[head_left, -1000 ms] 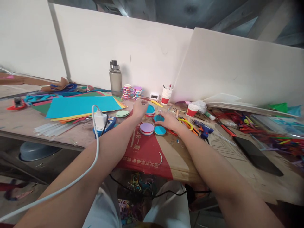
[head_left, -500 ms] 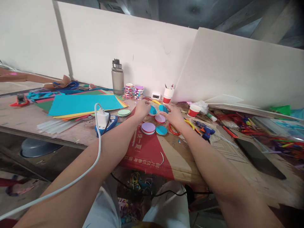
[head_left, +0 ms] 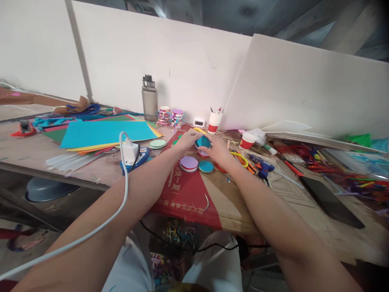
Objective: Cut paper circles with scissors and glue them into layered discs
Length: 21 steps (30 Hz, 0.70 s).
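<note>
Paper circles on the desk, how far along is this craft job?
Done: a purple circle stack and a blue circle lie cut out on the cardboard. In hand: left hand and right hand together hold a blue circle. Left: uncut colored paper sheets.

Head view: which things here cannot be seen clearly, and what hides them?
- Blue disc: both hands meet on it; the left hand and right hand cover its edges, so each grip is unclear.
- Small white clock: too small to read.
- Red printed cardboard: the left forearm crosses part of its lettering.
- Black flat slab: too dark to identify.
</note>
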Each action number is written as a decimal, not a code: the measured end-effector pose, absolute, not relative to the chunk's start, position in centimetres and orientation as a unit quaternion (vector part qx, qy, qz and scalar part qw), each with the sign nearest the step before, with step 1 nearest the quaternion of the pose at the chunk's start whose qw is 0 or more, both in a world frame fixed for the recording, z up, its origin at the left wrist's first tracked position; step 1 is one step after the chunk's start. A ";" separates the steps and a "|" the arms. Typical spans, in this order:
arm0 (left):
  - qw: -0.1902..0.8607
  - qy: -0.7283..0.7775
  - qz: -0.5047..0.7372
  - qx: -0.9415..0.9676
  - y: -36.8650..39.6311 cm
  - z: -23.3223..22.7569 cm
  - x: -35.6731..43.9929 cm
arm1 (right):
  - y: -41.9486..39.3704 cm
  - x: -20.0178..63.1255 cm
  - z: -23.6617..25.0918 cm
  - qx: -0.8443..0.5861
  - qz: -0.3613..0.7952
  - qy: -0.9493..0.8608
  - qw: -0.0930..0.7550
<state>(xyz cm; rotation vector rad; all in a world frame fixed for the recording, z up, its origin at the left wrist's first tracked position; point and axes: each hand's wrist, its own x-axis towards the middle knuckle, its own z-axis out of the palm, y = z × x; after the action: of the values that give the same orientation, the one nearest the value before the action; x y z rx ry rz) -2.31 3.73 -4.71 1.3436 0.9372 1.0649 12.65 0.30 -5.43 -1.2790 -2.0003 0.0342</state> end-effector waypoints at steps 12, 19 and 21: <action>0.561 0.439 0.517 0.474 5.0 -4.2 -3.1 | -0.1 13.2 -6.1 -0.643 0.066 -0.730 0.221; 0.547 0.474 0.469 0.507 3.8 -3.6 -2.6 | 0.0 14.1 -4.8 -0.670 0.040 -0.697 0.252; 0.527 0.492 0.462 0.516 3.6 -3.6 -2.6 | 0.2 14.6 -4.2 -0.671 0.053 -0.658 0.337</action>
<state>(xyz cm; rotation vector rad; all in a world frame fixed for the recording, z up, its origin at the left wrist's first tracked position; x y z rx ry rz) -2.59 3.59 -3.57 1.2345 1.1768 1.1038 14.64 0.17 -4.22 -1.7499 -1.7145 0.1375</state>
